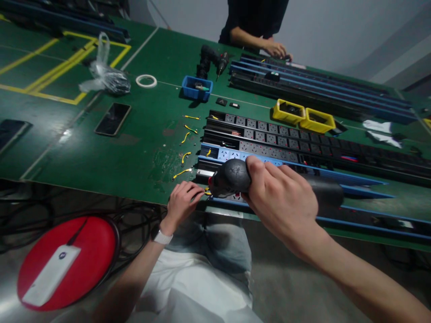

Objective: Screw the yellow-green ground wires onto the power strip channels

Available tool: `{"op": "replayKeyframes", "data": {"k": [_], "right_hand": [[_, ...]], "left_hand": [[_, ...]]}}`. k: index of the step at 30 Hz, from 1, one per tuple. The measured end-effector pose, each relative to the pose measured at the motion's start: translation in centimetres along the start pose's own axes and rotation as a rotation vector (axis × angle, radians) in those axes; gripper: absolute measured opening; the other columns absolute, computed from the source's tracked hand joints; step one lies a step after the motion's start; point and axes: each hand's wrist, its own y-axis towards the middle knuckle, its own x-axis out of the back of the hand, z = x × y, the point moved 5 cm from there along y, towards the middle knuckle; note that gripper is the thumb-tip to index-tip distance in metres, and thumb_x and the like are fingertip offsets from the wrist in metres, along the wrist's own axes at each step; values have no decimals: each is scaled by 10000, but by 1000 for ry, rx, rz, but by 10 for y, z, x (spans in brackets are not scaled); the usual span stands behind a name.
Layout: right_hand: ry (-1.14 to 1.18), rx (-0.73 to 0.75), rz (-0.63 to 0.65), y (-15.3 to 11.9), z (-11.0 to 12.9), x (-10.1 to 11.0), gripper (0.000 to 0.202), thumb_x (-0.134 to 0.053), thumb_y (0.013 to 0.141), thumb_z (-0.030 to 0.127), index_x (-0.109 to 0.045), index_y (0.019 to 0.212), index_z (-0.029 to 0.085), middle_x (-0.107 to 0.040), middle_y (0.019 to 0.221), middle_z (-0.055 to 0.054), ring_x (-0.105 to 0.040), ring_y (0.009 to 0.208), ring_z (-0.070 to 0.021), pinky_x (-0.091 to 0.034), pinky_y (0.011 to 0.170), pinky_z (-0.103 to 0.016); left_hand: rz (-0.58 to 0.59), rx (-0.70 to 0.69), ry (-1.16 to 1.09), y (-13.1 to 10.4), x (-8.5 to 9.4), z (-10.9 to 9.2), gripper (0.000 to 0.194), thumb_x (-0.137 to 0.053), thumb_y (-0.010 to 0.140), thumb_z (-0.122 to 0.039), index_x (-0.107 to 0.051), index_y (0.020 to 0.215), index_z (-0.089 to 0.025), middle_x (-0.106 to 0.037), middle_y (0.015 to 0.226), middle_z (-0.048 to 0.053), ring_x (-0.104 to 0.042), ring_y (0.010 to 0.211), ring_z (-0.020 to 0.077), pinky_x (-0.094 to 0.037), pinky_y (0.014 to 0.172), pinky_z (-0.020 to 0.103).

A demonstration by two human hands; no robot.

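My right hand [283, 202] is wrapped round a black cordless screwdriver [232, 175], its nose over the left end of the nearest power strip [232, 198]. Beside that nose, the fingers of my left hand [185, 199] pinch a short yellow wire [208, 192] at the strip's end. The screwdriver's body hides its tip and part of the strip. Left of the strips lie several loose yellow wires [182, 173]. A light-blue-faced strip [224, 154] and several black socket strips [262, 128] run alongside, farther off.
Behind the strips stand a blue bin [197, 88] and two yellow bins [288, 111]. Another drill [222, 63] lies near a person's hand [276, 48] across the table. A phone [113, 119], tape roll [146, 81] and plastic bag [107, 76] lie left. A red stool [77, 255] carries a white power bank [52, 273].
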Motion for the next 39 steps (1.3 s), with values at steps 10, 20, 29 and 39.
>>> {"op": "replayKeyframes", "data": {"k": [10, 20, 29, 39], "right_hand": [[-5, 47, -53, 8, 4, 3, 171, -459, 920, 133, -520, 1080, 125, -572, 669, 10, -520, 630, -149, -324, 658, -281], [-37, -126, 63, 1, 4, 4, 236, -529, 884, 159, -533, 1112, 100, -590, 675, -7, -515, 636, -155, -330, 657, -279], [-33, 6, -36, 6, 7, 7, 164, -463, 922, 132, -539, 1067, 141, -546, 634, 20, -487, 620, -143, -324, 671, -277], [0, 13, -16, 8, 2, 1, 190, -489, 902, 150, -537, 1083, 116, -581, 678, -4, -503, 643, -149, -313, 657, -284]], "left_hand": [[-14, -19, 30, 1, 3, -3, 189, -574, 966, -304, -729, 910, -210, -656, 901, 62, -563, 894, 188, -384, 762, 315], [3, -5, -12, 2, 4, -3, 163, -579, 966, -306, -723, 971, -231, -692, 949, 40, -565, 903, 183, -385, 770, 323], [-23, -13, 0, 1, 6, -4, 190, -565, 969, -294, -738, 945, -219, -678, 916, 62, -571, 903, 195, -395, 761, 328], [8, -6, 2, 1, 4, -3, 181, -571, 968, -308, -732, 957, -226, -682, 928, 58, -569, 906, 190, -390, 765, 327]]}}
